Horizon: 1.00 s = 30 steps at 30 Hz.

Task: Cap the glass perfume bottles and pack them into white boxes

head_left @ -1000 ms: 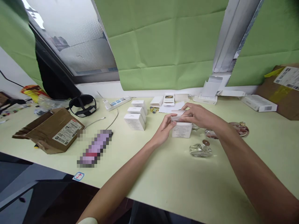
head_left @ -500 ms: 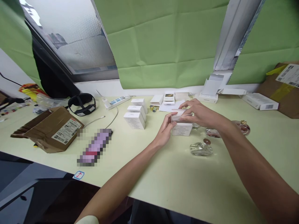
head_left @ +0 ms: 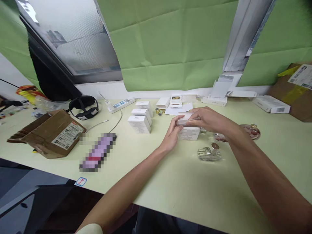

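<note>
A small white carton (head_left: 188, 134) with printed text stands on the table, its top flaps up. My left hand (head_left: 172, 135) is closed around its left side, thumb at the front. From the right, my right hand (head_left: 207, 119) has its fingers bent together at the open top, pinching the flap area; what lies inside the carton is hidden. Just in front of my right forearm lies a clear glass perfume bottle (head_left: 209, 154) with a brown cap. Behind that forearm, partly covered, are pinkish perfume bottles (head_left: 253, 131). Three closed white cartons (head_left: 139, 125) stand in a row to the left.
At the left are an open brown cardboard box (head_left: 56, 136), a black headset (head_left: 84, 109), a power strip (head_left: 122, 105) and a blurred purple phone (head_left: 99, 152). Opened white packaging (head_left: 220, 91) lies along the window wall. A brown parcel (head_left: 296, 94) stands far right.
The view has shifted slightly. My right fingers sit a little lower and closer together at the carton's top, while my left hand keeps its hold.
</note>
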Each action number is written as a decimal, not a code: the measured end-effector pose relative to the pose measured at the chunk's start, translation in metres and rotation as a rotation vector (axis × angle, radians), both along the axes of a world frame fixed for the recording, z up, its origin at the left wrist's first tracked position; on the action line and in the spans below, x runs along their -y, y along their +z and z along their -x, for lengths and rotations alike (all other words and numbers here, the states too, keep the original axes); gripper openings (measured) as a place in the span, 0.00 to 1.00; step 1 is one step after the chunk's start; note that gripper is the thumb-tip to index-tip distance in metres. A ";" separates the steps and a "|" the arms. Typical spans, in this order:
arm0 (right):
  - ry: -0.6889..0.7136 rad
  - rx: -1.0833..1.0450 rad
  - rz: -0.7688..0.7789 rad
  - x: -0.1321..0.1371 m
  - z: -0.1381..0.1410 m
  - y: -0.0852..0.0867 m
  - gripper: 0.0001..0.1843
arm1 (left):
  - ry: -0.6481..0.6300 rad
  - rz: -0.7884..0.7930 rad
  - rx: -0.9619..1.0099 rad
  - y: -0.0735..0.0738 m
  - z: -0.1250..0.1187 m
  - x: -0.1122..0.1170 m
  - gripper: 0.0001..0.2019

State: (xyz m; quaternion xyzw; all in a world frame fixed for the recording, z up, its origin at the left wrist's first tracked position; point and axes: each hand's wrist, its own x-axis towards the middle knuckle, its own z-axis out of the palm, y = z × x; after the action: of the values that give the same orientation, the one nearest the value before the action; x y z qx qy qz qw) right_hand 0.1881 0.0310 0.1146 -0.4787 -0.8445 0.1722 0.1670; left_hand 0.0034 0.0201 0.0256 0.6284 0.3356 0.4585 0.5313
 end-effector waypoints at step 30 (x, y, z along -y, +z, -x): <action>-0.108 -0.256 -0.081 0.016 -0.044 0.023 0.23 | 0.097 -0.674 -0.477 -0.015 0.011 -0.012 0.11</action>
State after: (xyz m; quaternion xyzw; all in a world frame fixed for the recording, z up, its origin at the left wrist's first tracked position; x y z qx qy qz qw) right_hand 0.2323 0.0148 0.1378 -0.4903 -0.7956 0.1885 0.3018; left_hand -0.0079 0.0318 0.0105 0.8391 0.3097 0.4088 0.1812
